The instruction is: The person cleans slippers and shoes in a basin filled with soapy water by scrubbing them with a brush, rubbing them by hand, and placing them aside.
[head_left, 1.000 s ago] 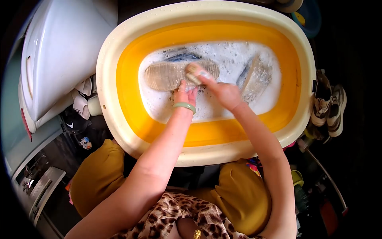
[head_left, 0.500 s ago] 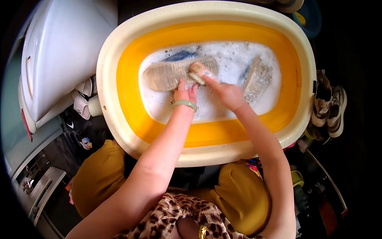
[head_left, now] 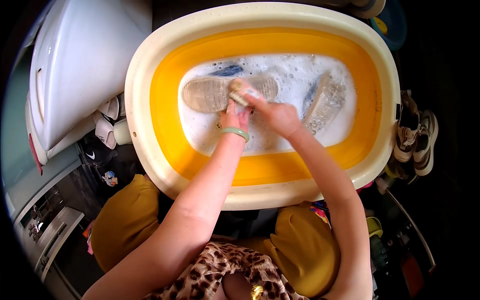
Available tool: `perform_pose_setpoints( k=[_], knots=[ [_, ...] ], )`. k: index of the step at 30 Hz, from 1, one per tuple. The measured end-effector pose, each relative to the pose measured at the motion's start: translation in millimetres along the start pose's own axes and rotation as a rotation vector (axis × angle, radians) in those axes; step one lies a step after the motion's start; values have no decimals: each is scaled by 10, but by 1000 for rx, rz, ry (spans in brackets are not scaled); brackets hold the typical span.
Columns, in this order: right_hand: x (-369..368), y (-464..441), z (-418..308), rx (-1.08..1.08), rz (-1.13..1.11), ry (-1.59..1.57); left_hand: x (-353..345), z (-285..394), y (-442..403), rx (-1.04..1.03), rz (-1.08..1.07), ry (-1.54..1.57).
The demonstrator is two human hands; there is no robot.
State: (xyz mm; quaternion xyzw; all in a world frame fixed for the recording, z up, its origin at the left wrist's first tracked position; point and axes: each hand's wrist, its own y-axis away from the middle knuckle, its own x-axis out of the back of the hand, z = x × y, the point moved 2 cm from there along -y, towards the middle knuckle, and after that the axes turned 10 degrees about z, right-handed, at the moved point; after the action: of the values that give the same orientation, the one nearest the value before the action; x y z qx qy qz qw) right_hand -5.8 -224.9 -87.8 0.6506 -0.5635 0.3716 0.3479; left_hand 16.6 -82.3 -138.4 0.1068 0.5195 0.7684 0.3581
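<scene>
A shoe (head_left: 205, 94) lies sole up in white suds, its pale ribbed sole facing me and a bit of dark blue upper showing behind. My left hand (head_left: 235, 119), with a green bangle at the wrist, grips the near side of this shoe; some fingers are hidden under it. Closed around a scrub brush (head_left: 242, 93), my right hand (head_left: 280, 119) presses the bristles on the middle of the sole. A second shoe (head_left: 326, 102) floats tilted in the foam at the right. Both are inside a yellow and cream wash tub (head_left: 260, 192).
A white basin (head_left: 87, 70) stands at the left of the tub. Pale slippers (head_left: 105, 130) lie below it. Beyond the tub's right rim sit a pair of sneakers (head_left: 422, 142), and a blue bowl (head_left: 392, 27) is at the upper right.
My right hand has moved the brush a little to the left along the sole. My left hand keeps its hold on the shoe. The whole view has shifted slightly.
</scene>
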Motion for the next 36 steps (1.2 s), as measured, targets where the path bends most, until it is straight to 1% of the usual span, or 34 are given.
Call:
perform_pose_setpoints(
  k=[2,4,5,7,8,10,11,13,14,16,17,18,20,21,23,24,26,27,29,30,32,33,35,36],
  knots=[
    [63,75,247,-20,20,59,-9,-26,-31,5,-2,-12],
    [173,159,426,-157,93,64,-98,-45,1,18,-7,-50],
    [192,189,503,-152,85,69,-106,-50,8,23,-3,-42],
    [227,222,611,-394,164,107,-104,-29,30,0,-47,-48],
    [207,226,614,-390,162,104,-104,-14,42,-4,-43,-46],
    [294,209,458,-350,126,17,-110,6,82,-15,108,-100],
    [256,182,270,-232,99,19,-67,-10,17,-10,106,-107],
    [139,125,-50,-63,13,-18,18,-41,-154,12,-173,68],
    [97,102,-141,1,-44,-33,51,-63,-185,12,-172,66],
    [56,131,101,-10,-10,-11,39,-27,-164,22,-97,49],
    [53,168,255,-22,19,15,23,-26,-129,5,-8,-18],
    [117,207,367,-21,24,19,9,-10,-132,5,-14,-18],
    [262,292,617,-322,-52,78,-19,-32,-126,4,30,-38],
    [287,318,636,-326,-58,84,-31,-48,-80,12,32,-37],
    [322,314,649,-361,170,34,-36,-5,-27,-46,58,-57],
    [310,276,523,-356,166,24,-38,34,6,-54,67,-56],
    [289,201,94,-207,41,7,-75,48,72,-43,79,-85],
    [234,200,27,-213,45,8,-15,8,-53,-41,74,-91],
    [66,230,-76,23,-5,7,133,-61,-400,-37,-212,56],
    [45,260,46,19,1,5,90,-33,-335,-39,-216,51],
    [83,348,466,-2,-22,83,8,34,-83,10,-32,-40],
    [138,353,576,1,-24,87,-24,42,-29,-3,-14,-45],
    [297,362,742,-214,54,67,-56,33,-12,-16,28,-45],
    [341,343,687,-214,49,68,-55,33,1,-36,68,-58]
  ],
)
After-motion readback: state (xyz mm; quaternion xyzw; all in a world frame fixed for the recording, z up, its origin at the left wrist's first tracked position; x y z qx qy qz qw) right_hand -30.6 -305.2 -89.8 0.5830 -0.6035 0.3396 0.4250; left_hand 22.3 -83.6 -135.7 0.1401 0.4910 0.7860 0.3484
